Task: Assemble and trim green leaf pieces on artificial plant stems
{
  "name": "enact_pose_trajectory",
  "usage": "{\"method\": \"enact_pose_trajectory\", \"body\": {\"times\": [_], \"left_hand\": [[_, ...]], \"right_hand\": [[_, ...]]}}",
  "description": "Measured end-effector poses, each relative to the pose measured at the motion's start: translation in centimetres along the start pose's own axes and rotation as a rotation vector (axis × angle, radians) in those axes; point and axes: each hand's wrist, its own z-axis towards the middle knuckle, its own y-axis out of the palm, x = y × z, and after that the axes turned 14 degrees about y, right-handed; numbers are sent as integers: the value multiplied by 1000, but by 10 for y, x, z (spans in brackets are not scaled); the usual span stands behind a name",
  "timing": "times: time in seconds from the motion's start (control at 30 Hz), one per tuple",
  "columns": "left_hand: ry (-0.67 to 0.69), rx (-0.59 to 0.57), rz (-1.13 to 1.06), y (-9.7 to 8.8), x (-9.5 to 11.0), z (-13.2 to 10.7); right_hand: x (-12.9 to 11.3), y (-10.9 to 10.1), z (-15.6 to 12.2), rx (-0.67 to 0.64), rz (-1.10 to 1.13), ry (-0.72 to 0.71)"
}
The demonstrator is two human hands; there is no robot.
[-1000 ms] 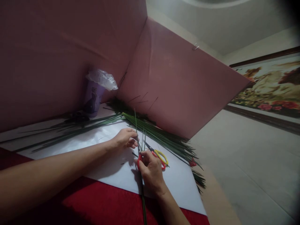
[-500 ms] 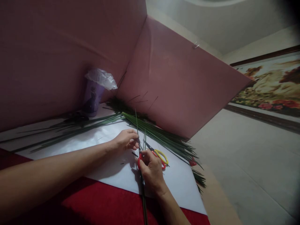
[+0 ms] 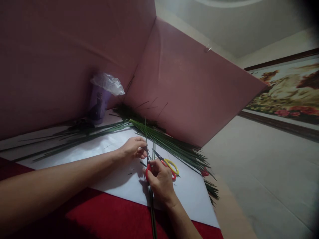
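Observation:
My left hand (image 3: 137, 147) pinches a narrow green leaf (image 3: 146, 130) whose tip stands up above the fingers. My right hand (image 3: 160, 177), just below and to the right, is closed on red-handled scissors (image 3: 148, 171); their blades point up toward the left fingertips. Whether the blades touch the leaf I cannot tell. Long dark stems (image 3: 152, 215) run from under the scissors down over the near edge. Beside the right hand lies a second pair of scissors (image 3: 171, 167) with yellow and red handles. Small dark clippings (image 3: 143, 164) dot the white sheet (image 3: 114, 181).
Bundles of long green leaves (image 3: 171, 142) lie along the back and right of the sheet. A purple cup (image 3: 98, 104) topped with crumpled clear plastic (image 3: 108, 83) stands at the back left. Pink panels (image 3: 184, 79) rise behind, and red cloth (image 3: 99, 215) covers the near side.
Both hands stay almost in place. The upright leaf tip sits slightly lower, and the scissors' red handle has shifted a little to the left.

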Motion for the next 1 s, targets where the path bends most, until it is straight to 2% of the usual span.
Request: {"method": "enact_pose_trajectory", "body": {"times": [0.27, 0.5, 1.0], "left_hand": [[2, 8, 16, 0, 2, 1], [-4, -38, 4, -1, -1, 0], [17, 16, 43, 2, 5, -1]], "right_hand": [[-1, -1, -1, -1, 7, 1], [-2, -1, 0, -4, 4, -4], [-1, -1, -1, -26, 19, 6]]}}
